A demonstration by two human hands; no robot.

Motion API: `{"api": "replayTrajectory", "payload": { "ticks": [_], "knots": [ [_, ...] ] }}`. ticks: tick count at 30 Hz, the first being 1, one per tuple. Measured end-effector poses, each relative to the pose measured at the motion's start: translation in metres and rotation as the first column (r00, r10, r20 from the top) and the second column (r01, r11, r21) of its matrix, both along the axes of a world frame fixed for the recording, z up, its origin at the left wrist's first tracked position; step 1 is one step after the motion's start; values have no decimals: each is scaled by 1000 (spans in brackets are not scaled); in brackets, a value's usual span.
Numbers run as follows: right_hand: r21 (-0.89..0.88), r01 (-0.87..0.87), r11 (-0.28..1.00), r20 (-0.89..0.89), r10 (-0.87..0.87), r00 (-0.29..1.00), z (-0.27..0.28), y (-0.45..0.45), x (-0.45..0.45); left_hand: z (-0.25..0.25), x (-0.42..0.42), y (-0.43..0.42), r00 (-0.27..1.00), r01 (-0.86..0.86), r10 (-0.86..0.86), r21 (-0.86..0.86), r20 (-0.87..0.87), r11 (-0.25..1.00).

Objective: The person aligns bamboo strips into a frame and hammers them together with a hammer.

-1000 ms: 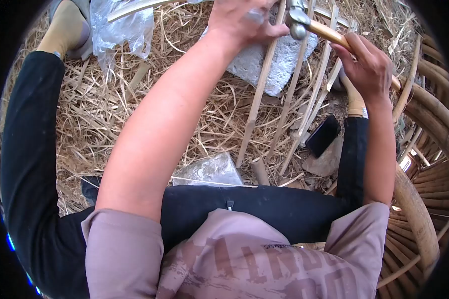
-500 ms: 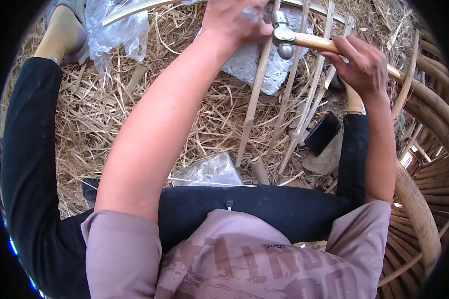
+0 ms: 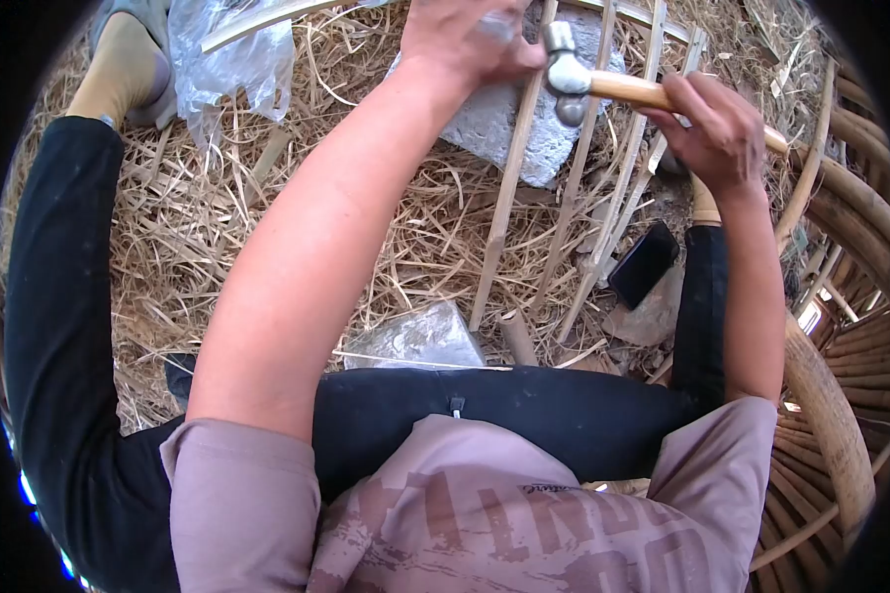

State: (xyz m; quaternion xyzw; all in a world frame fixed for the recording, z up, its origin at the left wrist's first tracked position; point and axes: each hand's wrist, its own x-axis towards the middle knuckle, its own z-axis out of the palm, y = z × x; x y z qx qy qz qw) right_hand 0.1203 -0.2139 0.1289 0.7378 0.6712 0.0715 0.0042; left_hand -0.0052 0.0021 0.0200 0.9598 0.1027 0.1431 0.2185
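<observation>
The person's right hand (image 3: 717, 128) is wrapped round the smooth wooden handle of a ball-peen hammer (image 3: 618, 86), its rounded steel head beside the left hand (image 3: 470, 40). The left thumb meets a pale, straight-edged slat (image 3: 509, 193); the frame cuts off the fingers, so their grip cannot be told. Hammering over the rough grey stone block (image 3: 546, 148), just below the left hand, seems in hand; a blow calls for that thumb kept clear.
</observation>
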Motion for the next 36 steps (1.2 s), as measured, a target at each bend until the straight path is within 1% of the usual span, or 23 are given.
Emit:
{"api": "replayTrajectory", "payload": {
  "ticks": [3,5,6,7,9,10,11,13,14,15,16,17,18,19,21,22,25,29,30,32,33,35,36],
  "knots": [
    [-257,368,894,29,-374,927,-16,-6,-4,1,0,0,1000,6,-7,-14,-18,1000],
    [-60,149,987,-7,-150,989,-7,1,6,8,-2,3,999,14,-18,-74,-46,997],
    [30,52,998,-50,-50,998,-6,5,8,-11,0,0,998,-6,2,50,70,999],
    [112,-37,993,-92,47,995,-4,4,6,-15,1,0,999,-16,14,71,34,997],
    [-2,88,996,-64,-88,994,-5,1,1,-13,6,-1,999,-29,31,112,-14,993],
    [-53,173,983,-26,-175,984,-7,-1,2,8,-1,1,999,19,-22,-85,-41,996],
    [-98,259,961,13,-259,966,-9,-2,3,1,0,-2,1000,17,-16,-38,15,999],
    [40,104,994,-44,-102,994,-6,6,9,3,2,2,992,-12,3,74,122,997],
    [85,50,995,-98,-41,994,-5,7,5,4,1,0,999,16,-17,-45,-27,999],
    [127,3,992,-147,15,989,-4,5,2,1,-1,-2,1000,2,-2,-18,-10,1000],
    [46,72,996,-123,-65,990,-7,4,-2,-2,1,-4,1000,-12,12,11,18,1000],
    [-129,249,960,-23,-254,967,-11,-1,-1,-5,2,-5,999,-27,25,38,45,999],
    [-101,235,967,-11,-237,971,-8,-1,2,8,0,0,999,11,-13,-32,-43,999],
    [-72,217,973,-2,-218,976,-6,1,6,6,-1,-2,1000,14,-14,-6,8,1000],
    [42,99,994,-132,-93,987,-4,1,6,0,0,-1,994,-2,-5,67,105,998],
    [132,28,991,-165,-6,986,-6,3,6,-2,1,-1,997,3,-4,11,74,1000],
    [-142,257,956,-24,-263,965,-7,1,0,4,1,0,1000,8,-10,-68,-26,998],
    [-24,77,997,-73,-78,994,-2,1,8,-8,0,1,999,12,-15,71,32,997],
    [-11,54,998,-106,-55,993,-3,1,6,-3,-3,0,1000,8,-9,30,22,1000],
    [-70,177,982,-32,-179,983,-6,-1,5,12,-4,-2,1000,4,-4,-53,15,999],
    [-95,240,966,8,-240,971,-7,-2,5,14,-3,-2,1000,8,-8,-35,-5,999],
    [-29,134,991,-46,-135,990,-6,-1,9,15,-4,1,999,5,-5,12,-51,1000],
    [19,59,998,-82,-57,995,-7,-1,8,-8,0,-1,997,-19,12,102,77,995]
  ]
}}
